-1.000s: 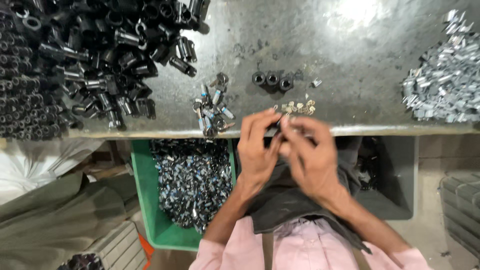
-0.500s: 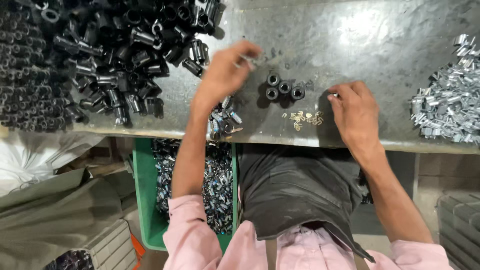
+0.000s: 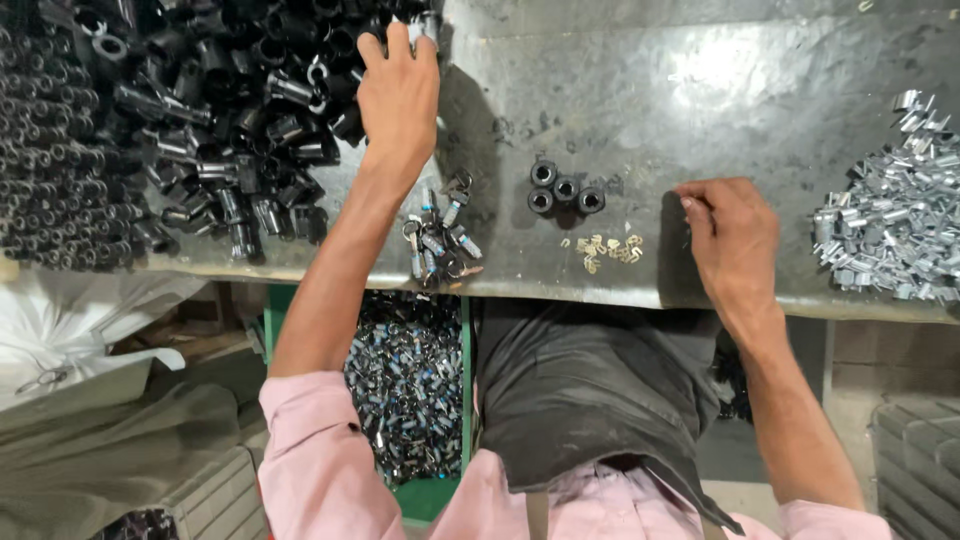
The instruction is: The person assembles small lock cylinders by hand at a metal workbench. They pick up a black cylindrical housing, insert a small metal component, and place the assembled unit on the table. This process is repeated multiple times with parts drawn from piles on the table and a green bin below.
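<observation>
Left hand: the left hand (image 3: 398, 95) lay palm down, fingers stretched forward and a little spread, fingertips at the near edge of the heap of black sleeves (image 3: 215, 120); whether anything was under the palm could not be told.
Heap: black tubular parts, some with metal rings, piled to the left of and beyond that hand; neat rows of the same dark tubes (image 3: 45, 170) lay further left.
Near the left wrist: a small cluster of assembled pieces (image 3: 440, 235), metal with black and bluish bits, lay just beside the forearm at the table edge.
Right hand: the right hand (image 3: 730, 240) rested on the grey metal table (image 3: 700, 80), fingers curled inward and close together; what they pinched, if anything, was hidden.
Between the hands: four black rings (image 3: 565, 190) stood touching each other; a scatter of small brass clips (image 3: 605, 250) lay just left of the right hand.
Right of right hand: a heap of bright silver metal clips (image 3: 895, 210).
Below the table: a green crate (image 3: 410, 380) filled with finished pieces, under the left arm; a white bag (image 3: 70, 330) to its left.
Labels: none legible.
</observation>
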